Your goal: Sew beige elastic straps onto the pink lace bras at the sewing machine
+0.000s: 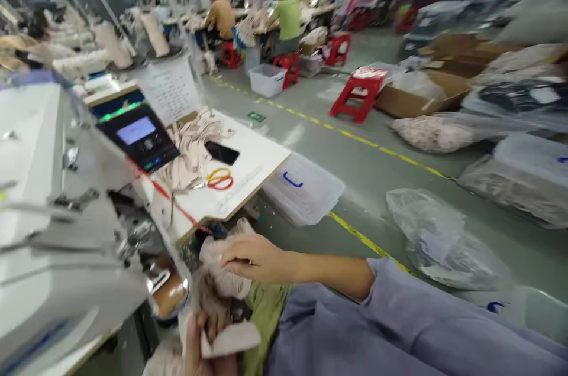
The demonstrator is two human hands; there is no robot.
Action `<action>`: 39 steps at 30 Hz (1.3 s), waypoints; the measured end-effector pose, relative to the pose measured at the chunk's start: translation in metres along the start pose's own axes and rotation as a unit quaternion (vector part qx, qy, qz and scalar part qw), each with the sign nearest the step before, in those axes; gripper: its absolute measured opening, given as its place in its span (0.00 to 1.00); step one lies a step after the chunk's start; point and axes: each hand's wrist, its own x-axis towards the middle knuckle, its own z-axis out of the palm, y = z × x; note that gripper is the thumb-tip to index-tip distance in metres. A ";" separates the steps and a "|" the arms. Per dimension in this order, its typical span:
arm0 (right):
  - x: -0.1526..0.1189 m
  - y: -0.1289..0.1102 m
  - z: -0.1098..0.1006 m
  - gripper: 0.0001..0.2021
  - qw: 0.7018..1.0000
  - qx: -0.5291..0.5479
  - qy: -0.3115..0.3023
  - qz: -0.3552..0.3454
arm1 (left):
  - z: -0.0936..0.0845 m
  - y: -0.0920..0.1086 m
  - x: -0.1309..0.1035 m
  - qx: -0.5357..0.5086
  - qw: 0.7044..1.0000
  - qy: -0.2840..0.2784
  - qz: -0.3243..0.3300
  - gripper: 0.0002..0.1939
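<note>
My left hand (208, 334), low in the view and somewhat blurred, has its fingers curled around a small pale beige fabric piece (235, 339). Reaching in from the right in a purple sleeve, my right hand (260, 259) wears a ring and bends its fingers down onto a bundle of pale, ruffled fabric (213, 253); the fingertips are partly hidden. More beige fabric lies around my left hand, beside the green cloth (268, 311) over my lap. To the left stands a white sewing machine (35, 145), its metal parts near my hands.
On the white tabletop (261, 154) lie beige fabric strips (190, 148), a black phone (222, 152) and yellow-and-red scissors (219, 179). A control screen (137, 133) stands behind. Lidded plastic bin (306, 187), plastic bags (444, 240) and red stools (359, 95) occupy the floor. Other people sit farther back.
</note>
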 end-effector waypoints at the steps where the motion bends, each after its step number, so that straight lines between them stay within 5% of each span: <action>1: -0.006 -0.006 0.013 0.11 0.999 -0.013 -0.034 -0.027 | -0.002 -0.005 -0.008 -0.031 0.999 0.031 -0.003 0.11; 5: -0.024 -0.020 0.058 0.07 0.997 -0.026 -0.037 -0.067 | -0.004 -0.014 -0.024 -0.178 0.971 0.157 0.028 0.19; 11: -0.023 -0.022 0.088 0.07 0.999 -0.025 0.008 -0.041 | -0.018 -0.020 -0.024 -0.138 0.972 0.165 0.094 0.15; 21: -0.024 -0.020 0.089 0.03 0.998 -0.021 -0.010 0.050 | -0.027 -0.027 -0.023 0.023 0.977 0.153 0.145 0.13; 29: -0.010 -0.010 0.069 0.01 0.959 0.085 -0.191 0.194 | -0.046 -0.021 -0.027 0.183 0.967 0.112 0.140 0.13; 34: 0.001 -0.011 0.065 0.02 0.948 0.109 -0.238 0.182 | -0.051 -0.019 -0.025 0.183 0.963 0.104 0.170 0.12; 39: 0.001 -0.012 0.065 0.04 0.949 0.087 -0.260 0.154 | -0.050 -0.015 -0.022 0.145 0.975 0.105 0.130 0.13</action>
